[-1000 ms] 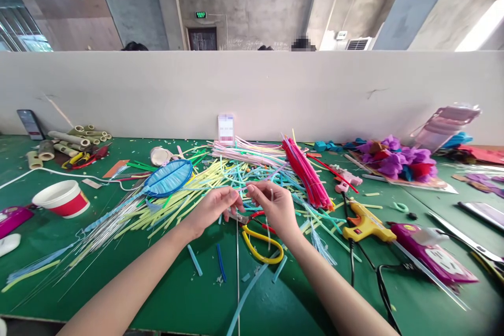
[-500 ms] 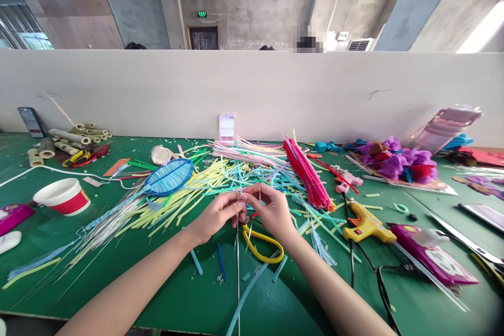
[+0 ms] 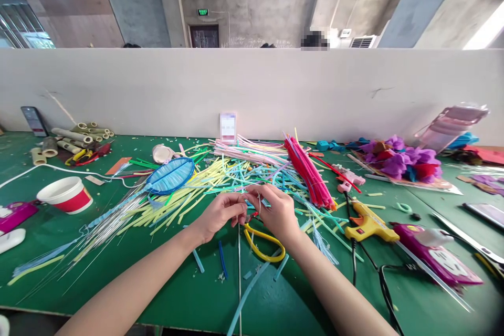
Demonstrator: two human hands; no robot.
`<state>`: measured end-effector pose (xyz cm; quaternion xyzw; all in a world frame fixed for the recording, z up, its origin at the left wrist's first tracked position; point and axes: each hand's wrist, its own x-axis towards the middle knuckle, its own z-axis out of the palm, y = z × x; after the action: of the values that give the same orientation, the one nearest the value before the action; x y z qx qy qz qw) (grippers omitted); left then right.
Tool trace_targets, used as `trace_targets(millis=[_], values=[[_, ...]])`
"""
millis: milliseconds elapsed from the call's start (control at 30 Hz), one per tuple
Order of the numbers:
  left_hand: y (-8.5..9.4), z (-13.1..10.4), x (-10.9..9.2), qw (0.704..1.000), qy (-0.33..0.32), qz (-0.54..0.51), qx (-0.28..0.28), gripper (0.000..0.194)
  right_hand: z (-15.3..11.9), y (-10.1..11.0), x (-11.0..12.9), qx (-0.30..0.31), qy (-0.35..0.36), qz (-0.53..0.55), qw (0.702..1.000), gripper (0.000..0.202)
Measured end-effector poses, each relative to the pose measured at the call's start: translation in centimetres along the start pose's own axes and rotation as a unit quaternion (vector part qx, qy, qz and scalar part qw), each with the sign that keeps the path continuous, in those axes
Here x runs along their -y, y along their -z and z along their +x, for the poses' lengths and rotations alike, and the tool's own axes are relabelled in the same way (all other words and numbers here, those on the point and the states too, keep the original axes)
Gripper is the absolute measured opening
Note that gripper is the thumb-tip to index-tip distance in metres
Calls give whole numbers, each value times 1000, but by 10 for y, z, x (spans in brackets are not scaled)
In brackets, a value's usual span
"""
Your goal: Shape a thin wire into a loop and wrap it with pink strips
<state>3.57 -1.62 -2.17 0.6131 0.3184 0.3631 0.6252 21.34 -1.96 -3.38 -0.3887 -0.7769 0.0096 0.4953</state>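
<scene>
My left hand [image 3: 222, 214] and my right hand [image 3: 275, 210] meet over the middle of the table, fingertips pinched together. Between them is a thin pale strand [image 3: 259, 202], a bit of which loops beside my right fingers; its ends are hidden, and I cannot tell whether it is wire or thread. Just below my right hand lies a yellow looped handle [image 3: 264, 260] with a red part, its working end covered by the hands. A light-blue fuzzy stem [image 3: 248, 294] and a short dark-blue stem [image 3: 222, 260] lie nearer the table's front edge.
Behind my hands spreads a pile of pastel stems [image 3: 212, 184], with a pink-red bundle [image 3: 309, 170] to its right. On the left are a blue oval fan [image 3: 171, 176] and a paper cup [image 3: 65, 195]. A yellow glue gun [image 3: 370, 223] with black cords lies at right.
My right hand has turned slightly, its fingers curling more and the wrist shifting a little right. My left hand stays nearly in place. The whole view shifts slightly.
</scene>
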Motion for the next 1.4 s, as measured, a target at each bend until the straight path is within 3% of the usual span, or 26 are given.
trace_targets(millis=[367,533,600,767,933,1067,1233,1400], values=[[-6,0,0,998,50,-36,-7,27,4,7,-5,-10,-15,-32,999,13],[-2,2,3,998,44,-39,-29,24,8,8,-3,54,-126,143,980,21],[-2,2,4,998,43,-34,-32,24,8,6,-3,63,-140,162,975,21],[-8,1,5,997,59,-24,-33,24,4,3,-8,28,-66,-10,997,10],[-11,0,1,996,82,-32,-18,27,4,9,-9,23,-36,-69,997,19],[-2,1,-4,996,84,-17,0,27,7,14,-7,8,-46,-67,997,20],[13,5,-4,999,30,34,-14,34,9,12,-3,-3,-69,-15,997,21],[15,5,-3,999,-3,38,-13,34,6,4,2,11,-63,18,998,18]])
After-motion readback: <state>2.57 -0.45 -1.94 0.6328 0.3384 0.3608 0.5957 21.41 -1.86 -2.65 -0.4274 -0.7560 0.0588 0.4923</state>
